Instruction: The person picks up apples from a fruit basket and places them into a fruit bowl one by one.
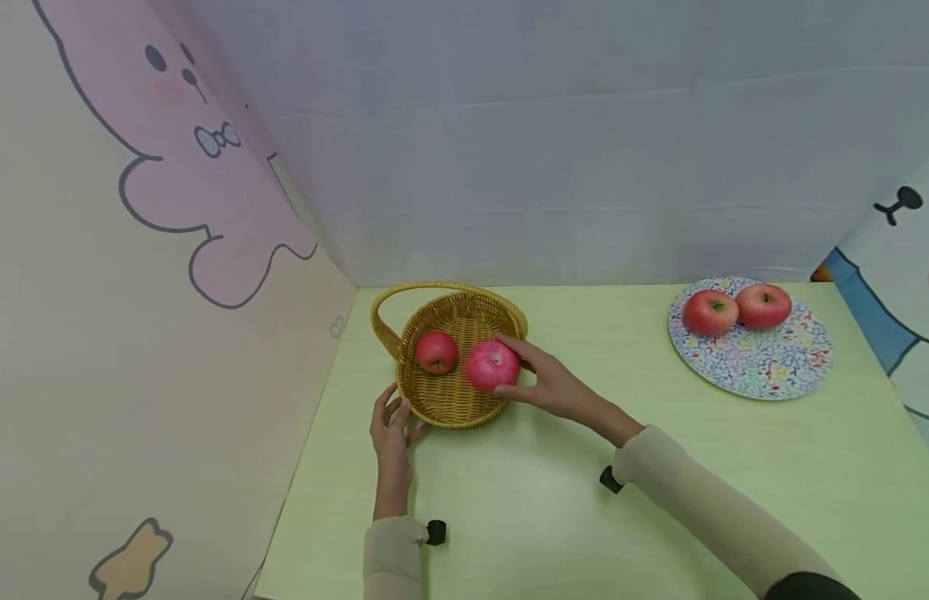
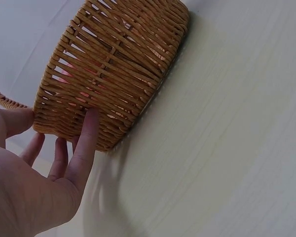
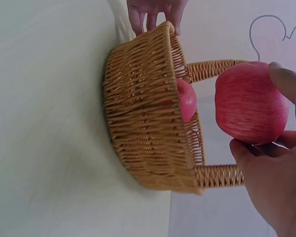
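Observation:
A woven wicker basket (image 1: 452, 417) with a tall handle stands at the table's back left. One red apple (image 1: 437, 352) lies inside, on its left side. My right hand (image 1: 546, 383) grips a second, pinker apple (image 1: 493, 366); the right wrist view shows this apple (image 3: 251, 102) held above the rim, apart from the basket (image 3: 143, 103). At the basket's near left side is my left hand (image 1: 392, 429). In the left wrist view its fingertips touch the woven wall (image 2: 108, 74), the fingers spread and the thumb near the rim.
On the right of the table (image 1: 584, 517) lies a round patterned plate (image 1: 764, 371). Two apples sit side by side towards its back, a left one (image 1: 710, 313) and a right one (image 1: 764, 306). Walls with cartoon prints stand along the left and right; a pale wall (image 1: 554, 167) closes the back.

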A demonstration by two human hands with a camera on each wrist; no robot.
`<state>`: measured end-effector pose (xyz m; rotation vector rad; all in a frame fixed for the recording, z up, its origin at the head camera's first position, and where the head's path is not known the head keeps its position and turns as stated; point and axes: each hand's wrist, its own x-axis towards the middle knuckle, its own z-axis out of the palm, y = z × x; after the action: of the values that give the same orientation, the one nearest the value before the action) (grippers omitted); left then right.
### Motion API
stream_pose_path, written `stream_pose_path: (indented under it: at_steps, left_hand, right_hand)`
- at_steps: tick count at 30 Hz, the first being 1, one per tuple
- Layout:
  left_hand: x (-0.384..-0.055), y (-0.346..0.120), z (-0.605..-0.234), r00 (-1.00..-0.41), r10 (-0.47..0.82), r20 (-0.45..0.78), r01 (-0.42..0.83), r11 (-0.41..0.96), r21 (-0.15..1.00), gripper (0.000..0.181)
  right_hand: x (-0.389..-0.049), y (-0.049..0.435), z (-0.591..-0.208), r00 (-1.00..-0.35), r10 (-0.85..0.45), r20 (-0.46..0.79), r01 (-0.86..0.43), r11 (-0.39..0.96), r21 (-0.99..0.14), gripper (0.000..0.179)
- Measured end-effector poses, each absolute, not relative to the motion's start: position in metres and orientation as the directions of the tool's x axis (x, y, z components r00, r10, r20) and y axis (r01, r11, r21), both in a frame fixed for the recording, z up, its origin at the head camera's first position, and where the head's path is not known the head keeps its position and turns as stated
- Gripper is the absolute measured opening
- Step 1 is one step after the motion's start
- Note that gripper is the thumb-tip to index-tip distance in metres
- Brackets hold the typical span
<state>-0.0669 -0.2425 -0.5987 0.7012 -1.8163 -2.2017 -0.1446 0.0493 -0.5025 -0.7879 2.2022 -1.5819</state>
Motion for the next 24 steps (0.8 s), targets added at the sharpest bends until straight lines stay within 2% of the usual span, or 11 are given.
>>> stream_pose_path:
  at_steps: [11,24]
  left_hand:
    - [-0.064,-0.243,-0.599,-0.882,-0.426,-0.2,-0.126,-0.196,0.972,0.048]
    - [-0.064,-0.243,-0.598,-0.882,-0.424,-0.204,-0.126,-0.204,0.971,0.048]
  right_hand:
    - [-0.132,0.089,-0.511,-0.833,-0.545,0.093,-0.271,0.256,-0.928,0.085]
    - [-0.131,0.129,-0.521,-0.902,-0.427,0.06,-0.221,0.339,-0.914,0.084]
